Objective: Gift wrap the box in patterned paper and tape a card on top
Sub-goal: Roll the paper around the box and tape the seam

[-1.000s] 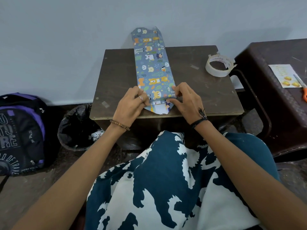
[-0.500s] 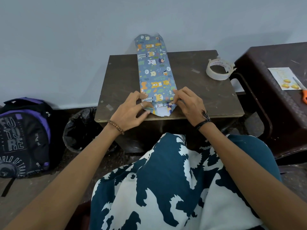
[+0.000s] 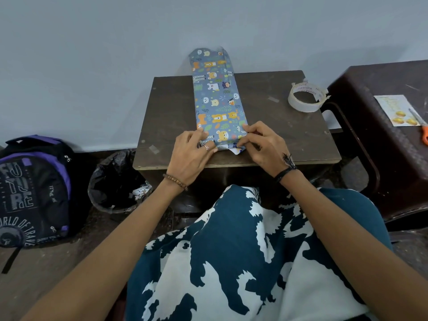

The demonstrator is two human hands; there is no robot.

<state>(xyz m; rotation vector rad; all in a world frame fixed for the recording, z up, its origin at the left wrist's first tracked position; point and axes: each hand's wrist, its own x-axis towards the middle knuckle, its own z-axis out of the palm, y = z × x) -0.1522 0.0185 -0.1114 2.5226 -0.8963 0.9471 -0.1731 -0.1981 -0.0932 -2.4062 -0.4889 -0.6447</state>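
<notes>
Near-end flap has gone from sticking out as a white point a second ago to mostly tucked in: only a small white corner of paper (image 3: pixel 235 151) shows now under your fingers. The wrapped box (image 3: pixel 217 100) lies lengthwise on the bench (image 3: pixel 289 135), near end at the front edge, far end overhanging the back with its paper open. Your left hand (image 3: pixel 192 156) has slid in and presses the left corner with fingers mostly flat; your right hand (image 3: pixel 261 144) has its grip pinched on the fold at the right corner. My read: the near end is creased but untaped. The tape roll (image 3: pixel 305 97) sits well apart at the right rear; the card (image 3: pixel 397 110) and scissors (image 3: pixel 420 126) are on the side table (image 3: pixel 370 89). Hold the fold with one hand before reaching.
</notes>
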